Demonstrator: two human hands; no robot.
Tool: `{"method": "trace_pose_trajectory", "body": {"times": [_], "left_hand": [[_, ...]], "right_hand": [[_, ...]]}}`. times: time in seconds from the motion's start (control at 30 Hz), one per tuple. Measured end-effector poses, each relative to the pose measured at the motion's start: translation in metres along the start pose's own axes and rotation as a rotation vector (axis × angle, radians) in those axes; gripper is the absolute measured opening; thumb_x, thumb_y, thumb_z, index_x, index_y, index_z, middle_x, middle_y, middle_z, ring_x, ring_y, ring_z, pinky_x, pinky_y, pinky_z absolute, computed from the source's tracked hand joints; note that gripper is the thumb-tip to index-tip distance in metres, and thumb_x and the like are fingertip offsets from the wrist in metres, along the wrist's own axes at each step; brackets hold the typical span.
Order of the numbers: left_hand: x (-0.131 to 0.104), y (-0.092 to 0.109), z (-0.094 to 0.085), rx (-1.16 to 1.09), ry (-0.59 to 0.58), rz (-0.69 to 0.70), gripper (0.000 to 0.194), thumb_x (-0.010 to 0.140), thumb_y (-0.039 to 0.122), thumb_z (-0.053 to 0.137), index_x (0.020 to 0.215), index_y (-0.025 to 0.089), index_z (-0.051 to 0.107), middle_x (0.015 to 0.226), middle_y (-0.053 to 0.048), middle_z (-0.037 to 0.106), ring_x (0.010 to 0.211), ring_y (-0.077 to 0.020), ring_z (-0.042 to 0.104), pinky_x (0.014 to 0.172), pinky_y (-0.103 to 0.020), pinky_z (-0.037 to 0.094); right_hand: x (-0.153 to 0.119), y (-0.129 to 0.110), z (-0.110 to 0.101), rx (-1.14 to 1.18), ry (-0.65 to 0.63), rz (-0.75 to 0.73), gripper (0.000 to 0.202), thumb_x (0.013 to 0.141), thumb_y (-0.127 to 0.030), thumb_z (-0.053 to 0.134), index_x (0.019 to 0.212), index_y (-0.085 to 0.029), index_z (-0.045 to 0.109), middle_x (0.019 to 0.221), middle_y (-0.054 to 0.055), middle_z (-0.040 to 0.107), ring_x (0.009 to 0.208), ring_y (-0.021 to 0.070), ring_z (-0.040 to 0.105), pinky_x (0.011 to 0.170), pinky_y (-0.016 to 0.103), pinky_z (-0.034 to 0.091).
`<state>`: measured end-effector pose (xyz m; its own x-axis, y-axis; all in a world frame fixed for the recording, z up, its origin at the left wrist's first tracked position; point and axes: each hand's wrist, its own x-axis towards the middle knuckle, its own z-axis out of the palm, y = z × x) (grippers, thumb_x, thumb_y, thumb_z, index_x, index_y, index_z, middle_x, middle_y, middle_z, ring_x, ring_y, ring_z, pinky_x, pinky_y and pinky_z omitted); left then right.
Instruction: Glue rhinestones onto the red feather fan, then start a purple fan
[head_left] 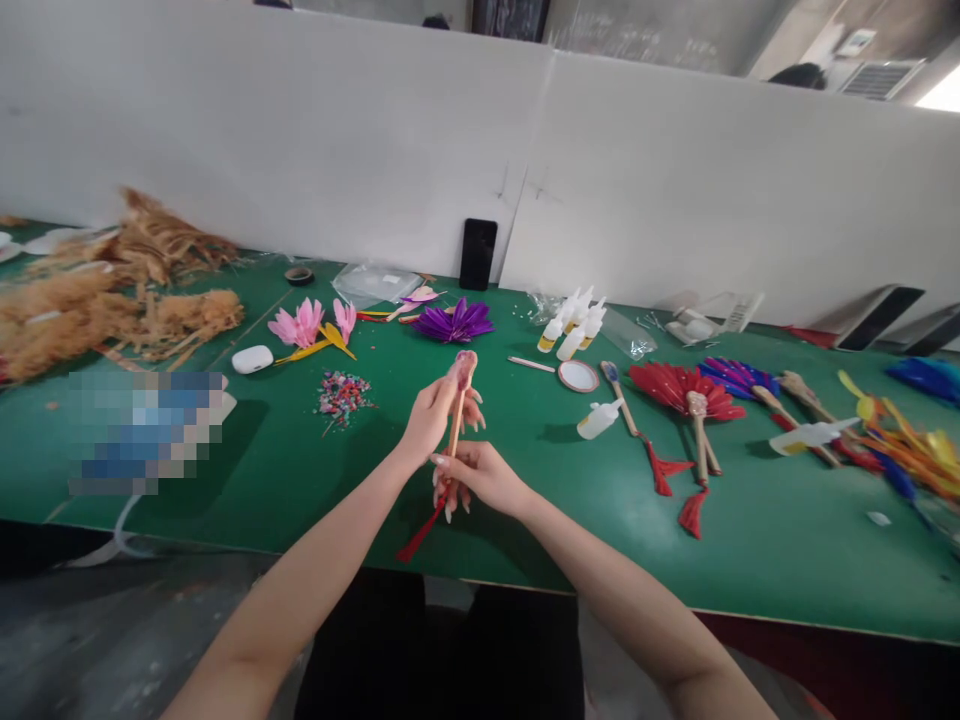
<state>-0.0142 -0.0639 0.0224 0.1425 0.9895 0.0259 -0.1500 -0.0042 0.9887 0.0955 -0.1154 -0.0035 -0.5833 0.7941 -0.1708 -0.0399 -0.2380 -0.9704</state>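
Observation:
Over the front of the green table, both hands grip a wooden handle (455,425) whose upper end carries something pinkish-purple. A red tassel (421,532) hangs from its lower end. My left hand (435,410) is closed around the upper part, thumb near the coloured end. Lower down, my right hand (480,475) pinches the handle near the tassel. Beyond the hands lies a purple feather fan piece (454,320). To the left is a small heap of coloured beads or stones (343,397), too small to tell which.
Glue bottles (571,328) stand at the back right, with one glue bottle (598,420) lying nearer. Feather fans, one a red fan (686,390), lie further right. Pink petals (298,325), a white case (252,359) and tan fibres (165,240) are leftward. A phone (478,254) leans on the partition (300,130).

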Motion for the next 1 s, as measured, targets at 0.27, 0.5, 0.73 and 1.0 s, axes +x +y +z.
{"method": "trace_pose_trajectory", "body": {"times": [0.27, 0.5, 0.73, 1.0], "left_hand": [[-0.001, 0.002, -0.004, 0.245, 0.114, 0.142, 0.038, 0.085, 0.049, 0.054, 0.064, 0.018, 0.055, 0.048, 0.003, 0.054, 0.044, -0.0093, 0.054, 0.049, -0.020, 0.042], [-0.001, -0.005, -0.002, 0.224, 0.175, 0.078, 0.043, 0.090, 0.051, 0.043, 0.064, 0.018, 0.052, 0.044, 0.003, 0.051, 0.036, -0.0082, 0.048, 0.038, -0.020, 0.037], [0.004, -0.015, 0.000, 0.172, 0.219, 0.036, 0.046, 0.087, 0.058, 0.044, 0.065, 0.018, 0.052, 0.050, 0.002, 0.053, 0.036, -0.0090, 0.050, 0.036, -0.021, 0.041], [0.004, -0.015, 0.002, 0.161, 0.237, 0.017, 0.052, 0.086, 0.062, 0.040, 0.061, 0.018, 0.050, 0.045, 0.003, 0.050, 0.032, -0.0086, 0.047, 0.031, -0.020, 0.037]], "right_hand": [[-0.002, 0.003, 0.003, 0.017, 0.079, 0.027, 0.046, 0.079, -0.062, 0.054, 0.073, -0.016, 0.053, 0.053, -0.002, 0.060, 0.038, 0.0078, 0.056, 0.033, 0.015, 0.038], [-0.003, 0.007, 0.009, -0.072, 0.190, -0.019, 0.046, 0.083, -0.063, 0.047, 0.071, -0.018, 0.050, 0.048, -0.003, 0.057, 0.035, 0.0088, 0.054, 0.032, 0.017, 0.040], [-0.004, 0.010, 0.015, -0.071, 0.245, -0.025, 0.047, 0.085, -0.063, 0.042, 0.073, -0.018, 0.048, 0.049, -0.003, 0.057, 0.034, 0.0086, 0.054, 0.031, 0.017, 0.041], [-0.004, 0.010, 0.019, 0.012, 0.212, 0.002, 0.048, 0.084, -0.064, 0.042, 0.074, -0.018, 0.046, 0.048, -0.004, 0.056, 0.032, 0.0079, 0.052, 0.030, 0.015, 0.039]]}}
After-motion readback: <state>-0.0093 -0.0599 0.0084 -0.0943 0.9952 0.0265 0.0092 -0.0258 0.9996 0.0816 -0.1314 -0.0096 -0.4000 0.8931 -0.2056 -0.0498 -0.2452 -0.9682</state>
